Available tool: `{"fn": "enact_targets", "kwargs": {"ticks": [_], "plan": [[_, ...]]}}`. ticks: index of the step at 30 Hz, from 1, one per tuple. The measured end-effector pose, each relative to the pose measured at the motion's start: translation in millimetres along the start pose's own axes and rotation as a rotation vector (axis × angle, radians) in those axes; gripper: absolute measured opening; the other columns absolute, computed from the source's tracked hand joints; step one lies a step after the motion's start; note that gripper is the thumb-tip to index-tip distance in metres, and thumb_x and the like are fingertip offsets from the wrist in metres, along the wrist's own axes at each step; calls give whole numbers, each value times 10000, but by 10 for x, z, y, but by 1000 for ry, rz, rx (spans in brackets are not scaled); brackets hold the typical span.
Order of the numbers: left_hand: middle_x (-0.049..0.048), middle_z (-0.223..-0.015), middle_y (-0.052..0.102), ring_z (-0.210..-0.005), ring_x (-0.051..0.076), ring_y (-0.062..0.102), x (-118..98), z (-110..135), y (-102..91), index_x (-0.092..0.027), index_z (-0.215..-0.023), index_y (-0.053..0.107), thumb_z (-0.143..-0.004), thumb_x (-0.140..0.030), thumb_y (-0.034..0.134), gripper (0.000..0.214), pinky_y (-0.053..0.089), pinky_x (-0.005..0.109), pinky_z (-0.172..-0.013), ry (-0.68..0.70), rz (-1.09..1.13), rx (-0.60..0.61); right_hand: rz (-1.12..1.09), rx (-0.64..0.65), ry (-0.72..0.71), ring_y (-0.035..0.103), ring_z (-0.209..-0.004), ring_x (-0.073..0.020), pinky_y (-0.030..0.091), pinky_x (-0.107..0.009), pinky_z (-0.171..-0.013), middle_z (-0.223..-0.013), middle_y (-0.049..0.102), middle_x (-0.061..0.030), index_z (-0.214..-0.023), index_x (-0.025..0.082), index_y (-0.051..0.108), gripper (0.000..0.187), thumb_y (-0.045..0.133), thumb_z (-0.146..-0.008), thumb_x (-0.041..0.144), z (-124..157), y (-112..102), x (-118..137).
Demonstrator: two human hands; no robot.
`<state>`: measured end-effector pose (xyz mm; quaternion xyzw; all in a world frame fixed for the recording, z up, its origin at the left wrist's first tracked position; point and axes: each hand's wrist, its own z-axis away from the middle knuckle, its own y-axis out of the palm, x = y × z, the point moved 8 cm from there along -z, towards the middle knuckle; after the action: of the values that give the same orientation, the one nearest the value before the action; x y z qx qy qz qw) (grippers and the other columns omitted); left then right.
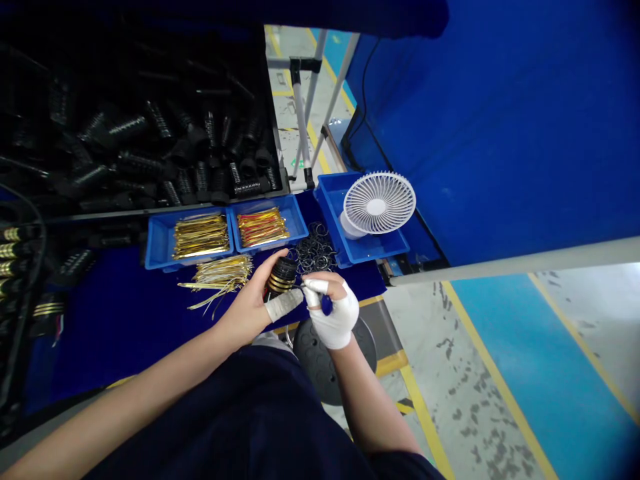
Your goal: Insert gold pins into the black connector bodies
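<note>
- The left hand (244,308) is closed around a black ribbed cylinder with gold bands (283,276), its fingers curling up the near side and its forefinger capped in white wrapping (284,305).
- The right hand (334,315), wrapped in white bandage, is pinched on a small dark-blue object (327,305). A thin pale tip reaches from the fingers to the cylinder's side, though what it is cannot be made out.
- The cylinder sits just above the middle of the frame, held clear of the desk between both hands.
- Doing this well looks to depend on the left hand bracing the cylinder firmly, so that the right fingers can work in small, controlled movements at its banded side.
- Just beyond the hands lie a loose heap of thin gold strips (223,273) and a pile of dark wire rings (315,247), both on the dark-blue desk (110,327).
- Two shallow blue plastic trays (160,243) hold bundles of gold strips and red-and-gold strips.
- At upper left, a black tray (150,207) is packed with more ribbed black cylinders.
- To the right, a white round fan (379,203) stands in a third blue plastic tray (370,251).
</note>
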<state>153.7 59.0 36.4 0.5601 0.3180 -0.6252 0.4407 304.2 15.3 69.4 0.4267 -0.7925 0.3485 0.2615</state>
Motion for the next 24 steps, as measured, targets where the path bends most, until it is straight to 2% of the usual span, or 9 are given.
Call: {"fn": "enact_targets", "kwargs": {"ticks": [3, 5, 8, 10, 12, 15, 19, 21, 24], "plan": [[83, -1578, 426, -1456, 315, 371, -33, -14, -11, -267, -1495, 459, -882, -399, 727, 683, 278, 437, -1211, 55, -98, -23, 10, 48, 14, 708, -896, -191, 566, -358, -795, -990, 734, -32, -1053, 283, 641, 288, 677, -861, 70, 6, 15, -65], [84, -1541, 473, -1382, 320, 459, -36, -25, -3, -272, -1468, 509, -892, -412, 711, 626, 370, 425, -1149, 53, -133, -19, -46, 95, 130, 699, -940, -201, 562, -367, -841, -1027, 721, -35, -1068, 276, 640, 255, 705, -863, 140, 13, 54, -163], [102, -1445, 556, -1006, 266, 665, -11, -18, 81, -288, -1477, 512, -908, -442, 678, 612, 547, 358, -840, -25, -74, 69, -227, 222, 387, 685, -1063, -235, 551, -394, -946, -1157, 709, -62, -1239, 258, 612, 381, 719, -875, 279, 61, 199, -321], [102, -1293, 652, -757, 202, 656, -1, 8, 127, -292, -1505, 485, -912, -453, 668, 641, 535, 315, -687, -81, -9, 97, -339, 300, 481, 680, -1109, -240, 541, -394, -987, -1221, 704, -63, -1339, 260, 583, 463, 694, -893, 317, 86, 297, -343], [81, -1129, 718, -657, 179, 626, 26, 44, 123, -301, -1538, 439, -880, -444, 713, 727, 514, 289, -637, -132, 74, 50, -397, 339, 483, 684, -1095, -238, 537, -382, -988, -1201, 712, -49, -1323, 268, 621, 472, 723, -867, 341, 76, 345, -318], [56, -915, 750, -536, 159, 611, 183, 117, 157, -294, -1540, 429, -831, -502, 751, 807, 476, 252, -508, -278, 283, 11, -478, 406, 461, 695, -1018, -243, 545, -371, -948, -1095, 730, -37, -1138, 254, 732, 430, 823, -758, 436, 81, 409, -276], [47, -576, 646, -323, 123, 478, 476, 264, 408, -139, -1256, 668, -855, -745, 540, 738, 369, 228, -333, -642, 642, 202, -570, 433, 548, 705, -857, -213, 573, -330, -799, -929, 735, -18, -940, 225, 756, 363, 826, -734, 515, 173, 465, -341], [41, -544, 614, -301, 104, 431, 535, 261, 438, -120, -1124, 705, -869, -766, 484, 729, 371, 226, -320, -715, 771, 202, -518, 444, 554, 700, -796, -190, 570, -301, -731, -897, 730, -9, -956, 225, 754, 301, 792, -790, 473, 198, 481, -433], [13, -542, 579, -349, 105, 444, 560, 130, 327, -142, -1156, 683, -917, -724, 441, 675, 453, 239, -372, -656, 866, 32, -175, 410, 464, 700, -922, -206, 562, -328, -851, -992, 733, -31, -1078, 250, 744, 205, 677, -907, 340, 122, 437, -740]]}}
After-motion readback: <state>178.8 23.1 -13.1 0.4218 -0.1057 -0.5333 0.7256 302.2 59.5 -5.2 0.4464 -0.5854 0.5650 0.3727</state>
